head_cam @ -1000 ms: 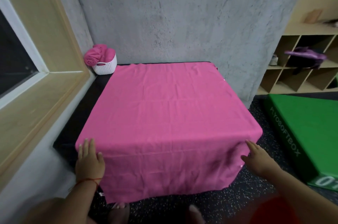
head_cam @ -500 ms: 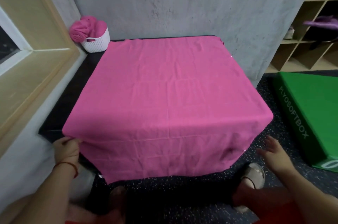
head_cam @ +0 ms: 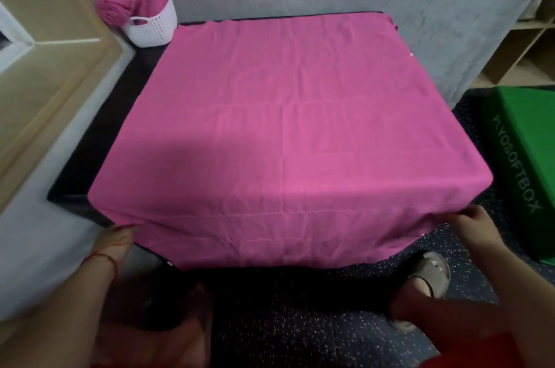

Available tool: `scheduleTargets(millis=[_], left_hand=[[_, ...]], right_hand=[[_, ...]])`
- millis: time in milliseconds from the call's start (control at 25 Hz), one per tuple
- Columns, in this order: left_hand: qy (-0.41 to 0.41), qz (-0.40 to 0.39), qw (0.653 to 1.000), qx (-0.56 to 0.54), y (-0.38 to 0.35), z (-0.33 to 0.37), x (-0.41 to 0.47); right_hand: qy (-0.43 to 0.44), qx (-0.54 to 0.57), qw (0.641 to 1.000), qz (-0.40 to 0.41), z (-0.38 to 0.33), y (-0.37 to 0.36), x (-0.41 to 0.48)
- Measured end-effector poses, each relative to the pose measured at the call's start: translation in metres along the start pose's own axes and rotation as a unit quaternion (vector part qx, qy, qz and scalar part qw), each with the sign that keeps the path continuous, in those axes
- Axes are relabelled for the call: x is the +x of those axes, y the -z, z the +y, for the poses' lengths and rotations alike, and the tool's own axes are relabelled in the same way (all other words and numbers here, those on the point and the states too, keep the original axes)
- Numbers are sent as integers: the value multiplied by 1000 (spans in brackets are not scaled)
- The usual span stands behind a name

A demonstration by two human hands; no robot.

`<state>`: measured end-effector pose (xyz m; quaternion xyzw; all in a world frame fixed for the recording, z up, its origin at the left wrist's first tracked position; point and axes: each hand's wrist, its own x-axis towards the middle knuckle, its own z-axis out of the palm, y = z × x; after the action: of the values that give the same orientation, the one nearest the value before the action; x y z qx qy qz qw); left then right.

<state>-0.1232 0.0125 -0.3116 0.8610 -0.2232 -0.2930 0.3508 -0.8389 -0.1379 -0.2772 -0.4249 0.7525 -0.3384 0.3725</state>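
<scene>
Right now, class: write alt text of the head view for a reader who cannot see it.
A person's left hand and right hand hold the near corners of a pink cloth spread over a dark block. A white basket stands back left.

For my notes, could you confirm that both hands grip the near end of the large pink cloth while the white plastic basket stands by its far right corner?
Not quite: the head view shows the white plastic basket by its far left corner. The left hand and right hand do grip the near end of the pink cloth.
</scene>
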Motion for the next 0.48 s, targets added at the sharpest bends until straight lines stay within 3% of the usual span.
scheduleTargets(millis=[320, 480], left_hand=[[39, -62, 981, 179, 1, -29, 0], [35, -70, 979, 191, 16, -33, -16]], right_hand=[[-65, -167, 977, -115, 34, 2, -12], [-59, -182, 977, -89, 44, 23, -28]])
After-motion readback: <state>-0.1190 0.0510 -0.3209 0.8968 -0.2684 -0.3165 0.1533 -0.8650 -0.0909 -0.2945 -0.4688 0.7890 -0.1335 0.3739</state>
